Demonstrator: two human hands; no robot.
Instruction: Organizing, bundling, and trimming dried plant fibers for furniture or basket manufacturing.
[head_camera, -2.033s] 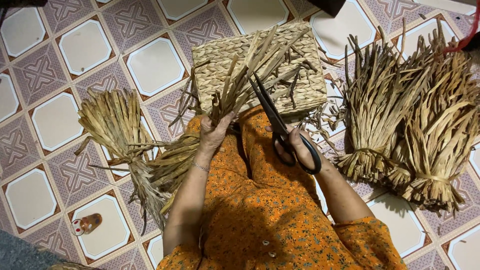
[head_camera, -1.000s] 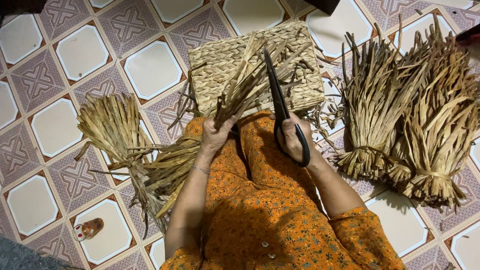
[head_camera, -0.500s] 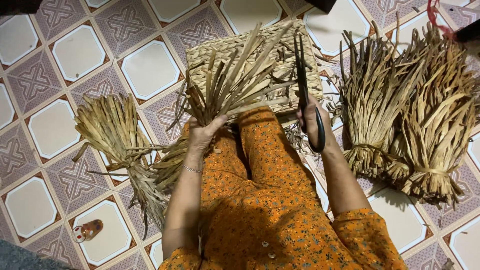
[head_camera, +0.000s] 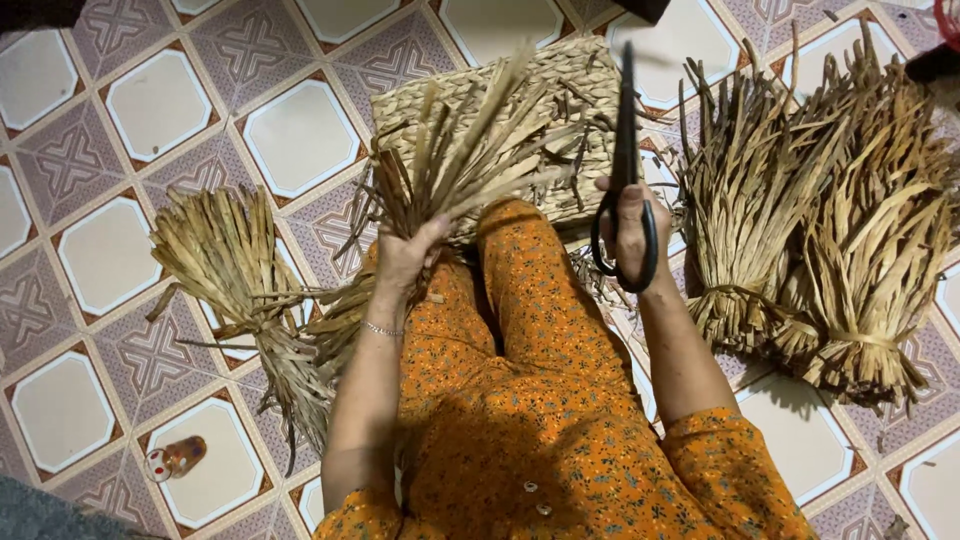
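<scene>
The left hand (head_camera: 408, 255) clenches a fan of dry tan straw strips (head_camera: 470, 165) over the woven straw mat (head_camera: 570, 90), strips slanting up-right. Just right of them, the right hand (head_camera: 630, 225) grasps long black scissors (head_camera: 626, 150), blades shut, pointing straight away.

bundles (head_camera: 820, 230) block right, bare tiles (head_camera: 160, 100) left

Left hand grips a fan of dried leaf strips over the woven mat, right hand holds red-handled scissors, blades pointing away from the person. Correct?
Not quite. In the head view the scissors in the right hand have black handles, not red. The rest holds: the left hand grips a fan of dried leaf strips over the woven mat, and the blades point away from the person.
</scene>
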